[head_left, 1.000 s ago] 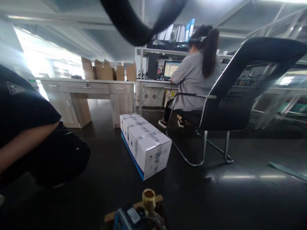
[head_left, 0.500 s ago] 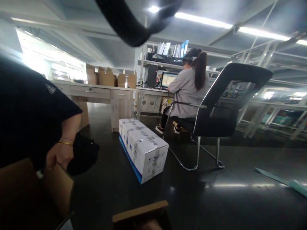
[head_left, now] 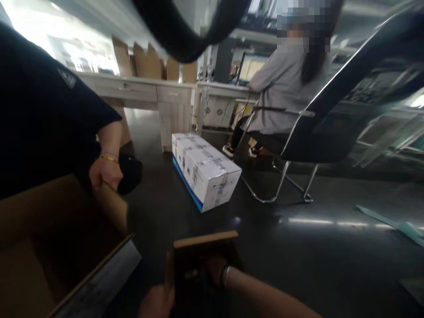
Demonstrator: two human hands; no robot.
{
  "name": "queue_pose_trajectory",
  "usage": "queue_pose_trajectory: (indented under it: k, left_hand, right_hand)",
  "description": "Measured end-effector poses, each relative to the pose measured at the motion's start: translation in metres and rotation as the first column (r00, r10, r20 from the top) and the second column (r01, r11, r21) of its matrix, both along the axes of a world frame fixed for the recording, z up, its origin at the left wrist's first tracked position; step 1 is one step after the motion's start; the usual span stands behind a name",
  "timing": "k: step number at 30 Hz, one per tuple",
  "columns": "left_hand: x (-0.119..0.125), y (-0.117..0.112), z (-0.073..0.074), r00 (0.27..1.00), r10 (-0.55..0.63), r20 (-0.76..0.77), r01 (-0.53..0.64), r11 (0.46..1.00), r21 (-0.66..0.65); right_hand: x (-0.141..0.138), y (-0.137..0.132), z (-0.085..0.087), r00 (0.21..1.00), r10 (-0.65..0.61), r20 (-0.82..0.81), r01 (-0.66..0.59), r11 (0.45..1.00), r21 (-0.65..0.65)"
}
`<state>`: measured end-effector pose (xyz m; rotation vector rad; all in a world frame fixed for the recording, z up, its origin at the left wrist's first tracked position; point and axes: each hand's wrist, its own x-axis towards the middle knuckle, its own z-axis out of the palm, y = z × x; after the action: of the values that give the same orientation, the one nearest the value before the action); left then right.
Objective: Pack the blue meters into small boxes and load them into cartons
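Note:
Low in the view stands a small open cardboard box (head_left: 205, 239) with a dark inside. My left hand (head_left: 157, 301), partly cut off by the bottom edge, grips its left side wall. My right hand (head_left: 217, 268), with a band at the wrist, reaches down inside the same box. Its fingers are lost in shadow and blur, and I cannot make out what they touch. Small dark shapes in the box are too dim to name. To the left is a larger open carton (head_left: 76, 282), and a co-worker's hand (head_left: 106, 172) holds its flap.
A taped white and blue carton (head_left: 212, 165) lies on the dark floor ahead. Behind it are a desk (head_left: 175, 110) with open cardboard boxes (head_left: 145, 62) on top. At right, a person in grey (head_left: 281, 84) sits on a black chair (head_left: 318, 137). Greenish sheeting (head_left: 394, 225) lies on the floor.
My view has tipped downward, so the boxes sit higher in the picture. Both my hands now show at the small box; before, only part of one showed. The co-worker's hand stays on the flap.

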<state>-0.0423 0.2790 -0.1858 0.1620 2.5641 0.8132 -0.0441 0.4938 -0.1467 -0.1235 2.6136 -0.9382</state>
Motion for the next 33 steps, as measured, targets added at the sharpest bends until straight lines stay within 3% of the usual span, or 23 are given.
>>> queue_pose_trajectory:
  k: [1, 3, 6, 8, 10, 12, 14, 16, 18, 21, 24, 26, 28, 30, 33]
  left_hand:
    - [0.0, -0.004, 0.003, 0.998, -0.02, 0.055, 0.021, 1.0, -0.022]
    - [-0.008, -0.013, 0.009, 0.988, -0.149, 0.041, 0.147, 0.987, 0.058]
    - [-0.033, -0.024, 0.01, 0.998, -0.032, 0.062, 0.013, 0.958, 0.286]
    - [-0.046, -0.021, 0.0, 0.998, 0.052, 0.041, -0.062, 0.949, 0.309]
    - [-0.049, -0.008, -0.019, 0.994, 0.081, 0.073, -0.101, 0.934, 0.342]
    - [-0.042, 0.013, -0.042, 0.993, 0.052, 0.11, -0.092, 0.909, 0.407]
    - [-0.033, 0.035, -0.061, 0.993, 0.09, 0.073, -0.113, 0.894, 0.433]
    - [-0.028, 0.05, -0.07, 0.977, 0.212, 0.007, -0.196, 0.891, 0.409]
    - [-0.028, 0.054, -0.069, 0.957, 0.291, -0.011, -0.263, 0.882, 0.392]
    - [-0.032, 0.039, -0.053, 0.979, 0.199, 0.039, -0.198, 0.897, 0.394]
    - [-0.023, 0.017, -0.026, 0.999, 0.046, 0.026, -0.052, 0.958, 0.283]
    - [-0.007, 0.005, -0.009, 0.996, -0.088, -0.016, 0.09, 0.982, 0.165]
    - [0.011, 0.0, 0.002, 0.971, -0.232, -0.057, 0.238, 0.964, 0.117]
    - [0.025, -0.001, 0.005, 0.937, -0.302, -0.172, 0.326, 0.936, 0.131]
    - [0.03, 0.0, -0.009, 0.832, -0.296, -0.469, 0.388, 0.915, 0.11]
  right_hand:
    - [0.005, 0.008, 0.004, 0.999, -0.007, 0.043, 0.007, 1.0, -0.017]
    - [0.011, 0.042, 0.018, 0.998, 0.012, 0.069, -0.007, 0.997, -0.072]
    - [0.009, 0.126, 0.033, 0.985, -0.173, -0.021, 0.159, 0.94, -0.302]
    - [0.01, 0.173, 0.023, 0.911, -0.412, 0.013, 0.398, 0.869, -0.293]
    - [0.017, 0.189, -0.004, 0.856, -0.5, 0.133, 0.517, 0.822, -0.24]
    - [0.024, 0.172, -0.04, 0.846, -0.418, 0.331, 0.522, 0.778, -0.351]
    - [0.029, 0.139, -0.073, 0.867, -0.269, 0.419, 0.477, 0.69, -0.545]
    - [0.03, 0.11, -0.095, 0.89, -0.289, 0.354, 0.453, 0.657, -0.602]
    - [0.029, 0.099, -0.103, 0.894, -0.377, 0.24, 0.442, 0.664, -0.604]
    - [0.033, 0.11, -0.099, 0.891, -0.43, 0.146, 0.422, 0.663, -0.618]
    - [0.053, 0.123, -0.085, 0.872, -0.451, 0.191, 0.475, 0.684, -0.554]
    - [0.072, 0.125, -0.071, 0.897, -0.393, 0.203, 0.441, 0.765, -0.469]
    - [0.089, 0.12, -0.056, 0.953, -0.265, 0.146, 0.302, 0.86, -0.411]
    - [0.098, 0.112, -0.046, 0.976, -0.218, 0.0, 0.201, 0.901, -0.385]
    - [0.102, 0.1, -0.051, 0.896, -0.334, -0.293, 0.234, 0.915, -0.328]
